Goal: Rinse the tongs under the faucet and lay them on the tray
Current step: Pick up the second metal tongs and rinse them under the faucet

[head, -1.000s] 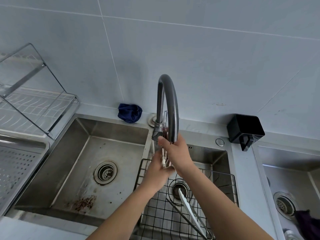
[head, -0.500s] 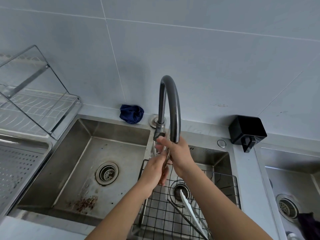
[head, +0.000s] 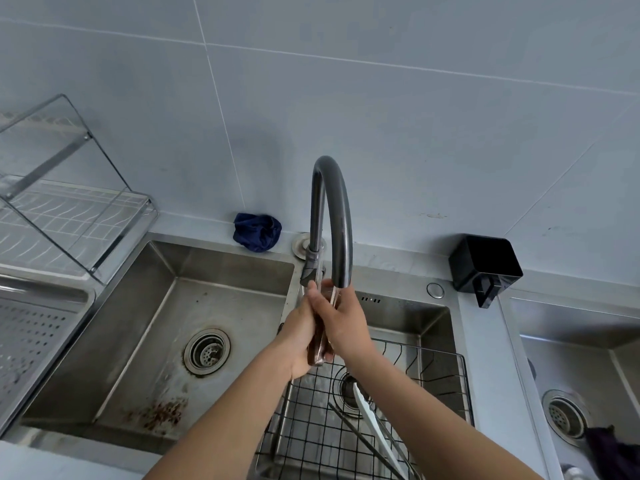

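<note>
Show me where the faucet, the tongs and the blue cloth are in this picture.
faucet [head: 341,202]: head view, on the right side of its dark arched spout.
tongs [head: 318,348]: head view, on the brown handle end between both hands.
blue cloth [head: 257,233]: head view, on the middle of the crumpled bundle.

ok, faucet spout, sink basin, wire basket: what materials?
Faucet spout: dark grey metal, satin sheen, possibly coated. Sink basin: brushed stainless steel by the look, with rusty stains near the front. Wire basket: thin dark wire grid, probably coated steel.

brushed steel sink [head: 221,271], rust-stained; glossy dark metal faucet [head: 341,209].
</note>
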{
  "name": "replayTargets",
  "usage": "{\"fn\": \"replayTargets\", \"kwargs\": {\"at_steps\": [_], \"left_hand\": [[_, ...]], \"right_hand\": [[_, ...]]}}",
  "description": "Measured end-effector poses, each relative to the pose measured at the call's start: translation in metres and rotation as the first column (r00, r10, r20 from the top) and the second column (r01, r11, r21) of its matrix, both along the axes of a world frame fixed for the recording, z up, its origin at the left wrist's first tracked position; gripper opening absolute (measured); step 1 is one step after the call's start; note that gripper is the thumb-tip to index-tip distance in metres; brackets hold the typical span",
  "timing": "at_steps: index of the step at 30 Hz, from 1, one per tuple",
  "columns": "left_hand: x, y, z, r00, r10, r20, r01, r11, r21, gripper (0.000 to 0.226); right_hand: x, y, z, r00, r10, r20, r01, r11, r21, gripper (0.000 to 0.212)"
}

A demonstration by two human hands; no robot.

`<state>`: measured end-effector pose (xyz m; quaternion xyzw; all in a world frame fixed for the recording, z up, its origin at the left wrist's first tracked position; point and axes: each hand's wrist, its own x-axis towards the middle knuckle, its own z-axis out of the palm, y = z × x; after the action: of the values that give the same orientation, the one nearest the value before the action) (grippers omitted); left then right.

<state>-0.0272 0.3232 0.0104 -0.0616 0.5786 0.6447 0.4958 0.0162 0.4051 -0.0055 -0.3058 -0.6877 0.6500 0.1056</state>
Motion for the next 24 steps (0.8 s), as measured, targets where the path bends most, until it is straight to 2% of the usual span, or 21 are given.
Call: {"fn": "replayTargets", "kwargs": {"at_steps": [4, 7, 9, 11, 13, 15, 16, 18, 20, 22, 23, 24], "left_hand": [[0.012, 0.003, -0.001, 0.997, -0.036, -0.075, 0.032, 0.998, -0.054, 0.077], [0.012, -0.002, -0.003, 0.986, -0.121, -0.114, 0.118, 0.993, -0.030, 0.082], [0.013, -0.004, -0.004, 0.982, -0.130, -0.140, 0.129, 0.992, -0.015, 0.084], [0.017, -0.003, -0.007, 0.980, -0.071, -0.184, 0.074, 0.997, 0.008, 0.088], [0.024, -0.003, -0.014, 0.974, 0.009, -0.225, -0.003, 1.000, 0.025, 0.094], [0.032, -0.007, -0.020, 0.978, 0.044, -0.202, -0.032, 0.998, 0.063, 0.085], [0.035, -0.009, -0.023, 0.984, 0.042, -0.175, -0.029, 0.997, 0.073, 0.082], [0.038, -0.017, -0.028, 0.993, 0.000, -0.117, 0.007, 0.998, 0.059, 0.084], [0.040, -0.027, -0.032, 0.994, -0.065, -0.083, 0.070, 0.996, 0.054, 0.080], [0.040, -0.038, -0.037, 0.974, -0.136, -0.183, 0.143, 0.989, 0.029, 0.077], [0.040, -0.041, -0.038, 0.955, -0.169, -0.243, 0.174, 0.985, -0.003, 0.077], [0.040, -0.044, -0.039, 0.940, -0.192, -0.283, 0.189, 0.981, -0.036, 0.076]], "right_hand": [[0.000, 0.009, 0.008, 1.000, 0.018, -0.002, -0.018, 0.997, -0.076, 0.036], [-0.005, 0.014, 0.009, 0.994, -0.079, -0.072, 0.057, 0.963, -0.263, 0.025], [-0.008, 0.014, 0.007, 0.990, -0.141, -0.029, 0.125, 0.940, -0.317, 0.023], [-0.010, 0.012, 0.004, 0.990, -0.138, 0.037, 0.143, 0.966, -0.213, 0.031], [-0.010, 0.008, 0.003, 0.993, -0.102, 0.055, 0.101, 0.995, 0.018, 0.042], [-0.006, 0.006, 0.002, 0.996, -0.067, 0.065, 0.050, 0.970, 0.238, 0.044], [-0.003, 0.006, 0.000, 0.996, -0.049, 0.078, 0.026, 0.964, 0.266, 0.043], [0.004, 0.006, -0.002, 0.996, -0.017, 0.084, 0.003, 0.987, 0.160, 0.045], [0.010, 0.007, -0.002, 0.999, -0.009, 0.043, 0.013, 0.995, -0.095, 0.062], [0.013, 0.007, 0.000, 0.999, -0.050, 0.010, 0.051, 0.961, -0.271, 0.077], [0.014, 0.007, 0.002, 0.998, -0.070, 0.002, 0.068, 0.960, -0.272, 0.079], [0.014, 0.007, 0.004, 0.997, -0.078, 0.016, 0.080, 0.978, -0.194, 0.082]]}}
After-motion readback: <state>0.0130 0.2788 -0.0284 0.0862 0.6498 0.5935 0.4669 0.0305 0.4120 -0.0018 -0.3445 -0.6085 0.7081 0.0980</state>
